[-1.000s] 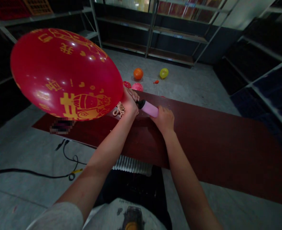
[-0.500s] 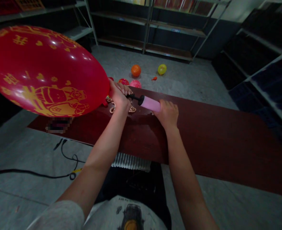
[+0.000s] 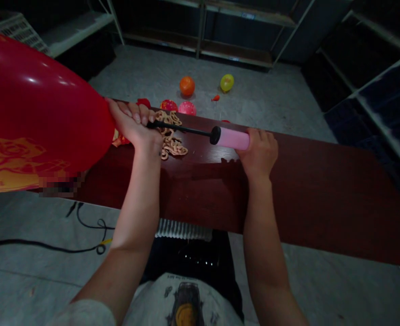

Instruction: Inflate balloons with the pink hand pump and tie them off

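Note:
A large red balloon (image 3: 47, 113) with yellow printing fills the left side, cut off by the frame edge. My left hand (image 3: 135, 124) is closed at the balloon's narrow end and around the black end of a balloon pump; the neck itself is hidden by the fingers. The pump's black rod stretches from there to its pink barrel (image 3: 233, 138), with a long stretch of rod showing. My right hand (image 3: 259, 151) is wrapped around the barrel's far end. Beneath the rod, a heap of beige loops (image 3: 173, 147) lies on the dark red table (image 3: 322, 194).
On the floor beyond the table are an orange balloon (image 3: 187, 86), a yellow balloon (image 3: 227, 83), a pink balloon (image 3: 187, 108) and a small limp orange balloon (image 3: 215, 98). Shelves (image 3: 234, 52) stand behind and at both sides. A black cable (image 3: 44, 244) runs along the floor at left.
My hands have moved apart, drawing more of the pump's rod out of the barrel. The red balloon has shifted left with my left hand, uncovering more of the beige loops. The view has tilted down.

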`<state>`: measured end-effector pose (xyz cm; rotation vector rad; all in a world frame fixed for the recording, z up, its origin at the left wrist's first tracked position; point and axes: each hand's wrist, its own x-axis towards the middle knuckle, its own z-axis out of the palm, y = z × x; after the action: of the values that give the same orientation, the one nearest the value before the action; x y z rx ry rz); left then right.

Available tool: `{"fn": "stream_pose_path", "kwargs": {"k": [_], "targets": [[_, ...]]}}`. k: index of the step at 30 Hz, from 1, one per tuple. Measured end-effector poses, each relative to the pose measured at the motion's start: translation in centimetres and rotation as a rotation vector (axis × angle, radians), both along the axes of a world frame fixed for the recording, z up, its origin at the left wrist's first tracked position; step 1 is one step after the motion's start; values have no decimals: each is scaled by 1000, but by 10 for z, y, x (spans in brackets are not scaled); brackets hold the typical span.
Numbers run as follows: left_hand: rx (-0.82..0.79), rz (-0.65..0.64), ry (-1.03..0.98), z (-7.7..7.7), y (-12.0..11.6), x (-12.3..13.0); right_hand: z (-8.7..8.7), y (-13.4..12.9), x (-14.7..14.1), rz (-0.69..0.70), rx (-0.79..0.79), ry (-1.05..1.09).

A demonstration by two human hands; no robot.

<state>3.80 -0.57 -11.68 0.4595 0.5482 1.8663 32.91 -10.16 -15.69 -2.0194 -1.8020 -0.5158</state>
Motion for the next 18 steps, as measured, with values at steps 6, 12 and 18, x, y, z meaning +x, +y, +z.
{"fn": "stream_pose_path", "kwargs": {"k": [6,12,18], "targets": [[-67,245,-152,13,-7,25,2,0,-19,29,-79,-37],[82,206,-65,-7,-2,62,-2,3,-47,130,-104,-15],[145,179,-73,-25,2,78,-9,8,-64,222,-134,56]]}}
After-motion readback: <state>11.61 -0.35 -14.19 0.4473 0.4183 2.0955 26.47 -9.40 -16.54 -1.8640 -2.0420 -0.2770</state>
